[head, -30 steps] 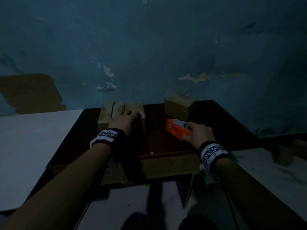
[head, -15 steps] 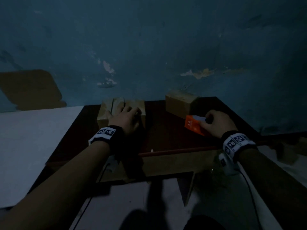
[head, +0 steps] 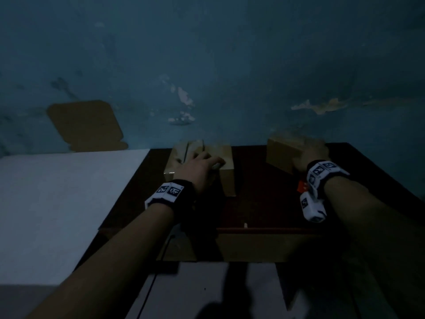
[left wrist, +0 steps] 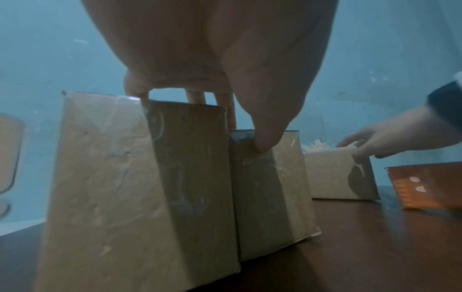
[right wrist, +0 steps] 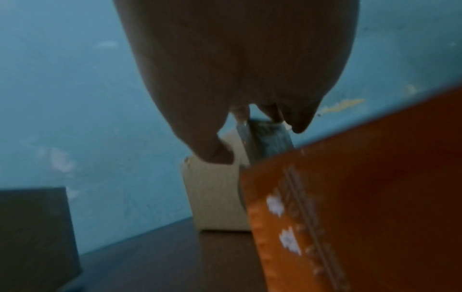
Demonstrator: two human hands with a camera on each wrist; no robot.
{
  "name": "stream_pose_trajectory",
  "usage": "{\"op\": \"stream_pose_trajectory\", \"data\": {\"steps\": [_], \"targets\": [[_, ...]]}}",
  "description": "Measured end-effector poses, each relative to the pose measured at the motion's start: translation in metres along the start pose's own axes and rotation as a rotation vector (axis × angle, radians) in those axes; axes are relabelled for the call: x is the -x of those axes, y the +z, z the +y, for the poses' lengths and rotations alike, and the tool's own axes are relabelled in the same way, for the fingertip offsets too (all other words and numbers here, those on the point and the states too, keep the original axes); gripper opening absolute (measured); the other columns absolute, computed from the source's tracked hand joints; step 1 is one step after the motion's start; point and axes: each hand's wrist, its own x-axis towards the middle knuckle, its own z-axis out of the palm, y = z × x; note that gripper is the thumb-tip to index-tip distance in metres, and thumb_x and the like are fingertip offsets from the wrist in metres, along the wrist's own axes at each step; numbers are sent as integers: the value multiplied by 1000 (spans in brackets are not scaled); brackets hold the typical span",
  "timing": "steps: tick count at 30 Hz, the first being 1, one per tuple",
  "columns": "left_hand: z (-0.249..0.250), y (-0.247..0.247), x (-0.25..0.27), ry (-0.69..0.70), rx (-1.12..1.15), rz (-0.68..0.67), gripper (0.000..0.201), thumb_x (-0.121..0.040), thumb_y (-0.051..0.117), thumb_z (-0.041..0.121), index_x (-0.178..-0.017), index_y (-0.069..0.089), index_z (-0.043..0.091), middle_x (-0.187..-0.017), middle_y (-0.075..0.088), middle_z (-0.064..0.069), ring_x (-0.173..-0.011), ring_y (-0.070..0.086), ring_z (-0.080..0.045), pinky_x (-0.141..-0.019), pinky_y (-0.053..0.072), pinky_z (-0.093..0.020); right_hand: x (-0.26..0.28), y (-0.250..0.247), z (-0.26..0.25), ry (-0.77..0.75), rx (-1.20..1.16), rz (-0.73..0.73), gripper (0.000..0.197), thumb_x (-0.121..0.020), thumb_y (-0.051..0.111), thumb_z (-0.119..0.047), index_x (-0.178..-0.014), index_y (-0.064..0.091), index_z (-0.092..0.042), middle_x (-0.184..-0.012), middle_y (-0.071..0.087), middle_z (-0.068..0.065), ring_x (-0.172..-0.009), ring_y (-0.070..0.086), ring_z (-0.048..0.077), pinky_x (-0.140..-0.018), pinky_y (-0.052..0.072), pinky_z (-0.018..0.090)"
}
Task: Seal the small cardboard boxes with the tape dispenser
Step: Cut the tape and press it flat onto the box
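Resting on the two taped cardboard boxes (head: 220,157) at 11 o'clock, the left hand (head: 197,166) lay flat, fingers loose. At 1 o'clock, the right hand (head: 312,155) reached onto a third box (head: 279,157) — grip unclear — the orange tape dispenser (left wrist: 430,185) just beside it on the table (head: 257,203).
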Motion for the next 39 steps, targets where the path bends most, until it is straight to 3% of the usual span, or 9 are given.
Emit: {"op": "stream_pose_trajectory", "data": {"steps": [3,8,12,15,17,20,33,39], "targets": [[-2,0,-2,11,-17,-3,38,-94,48,39,-130,42,50,-135,44,8,-128,32,-25,-98,33,-65,-1,3,-5,32,52,60,73,-87,64,-31,-146,29,-9,-147,29,23,-131,32,40,-104,36,51],[-1,4,-3,21,-46,3,41,-93,49,43,-132,39,51,-136,42,7,-129,31,-27,-98,32,-65,3,7,-21,-43,46,84,78,-76,71,-49,-139,42,-14,-142,33,19,-131,29,37,-105,30,49],[0,3,0,16,-21,23,46,-93,49,42,-136,34,53,-137,42,6,-130,31,-27,-97,34,-64,12,15,-37,-105,-175,30,99,-69,77,-55,-146,27,-18,-143,38,20,-126,43,39,-100,43,50],[2,2,2,-10,-27,50,57,-94,49,41,-142,21,55,-142,40,6,-133,29,-27,-102,26,-65,32,15,-50,-137,-211,-9,97,-67,73,-65,-142,30,-21,-146,32,19,-126,42,41,-99,45,49],[3,1,3,-16,-14,46,54,-93,50,41,-140,26,55,-142,41,7,-134,28,-26,-103,24,-66,49,15,-57,-149,-193,-38,94,-67,68,-71,-143,30,-28,-150,24,16,-130,37,42,-102,43,49],[5,-3,5,-12,-20,28,44,-93,50,42,-135,38,51,-141,41,8,-134,28,-25,-103,23,-65,76,17,-63,-183,-186,-31,87,-64,65,-76,-135,36,-34,-142,28,13,-127,38,41,-100,43,46],[3,-10,3,18,-21,-42,54,-86,61,42,-133,37,54,-146,32,6,-134,28,-25,-103,28,-65,110,10,-70,-256,-197,-96,82,-70,65,-70,-139,38,-34,-142,26,6,-133,31,30,-107,34,44],[-2,-7,8,49,7,71,44,-91,57,39,-132,43,45,-139,36,3,-130,35,-23,-98,32,-57,106,7,-64,-283,-220,-146,80,-71,66,-68,-139,40,-35,-143,27,5,-130,38,28,-107,37,45]]}}
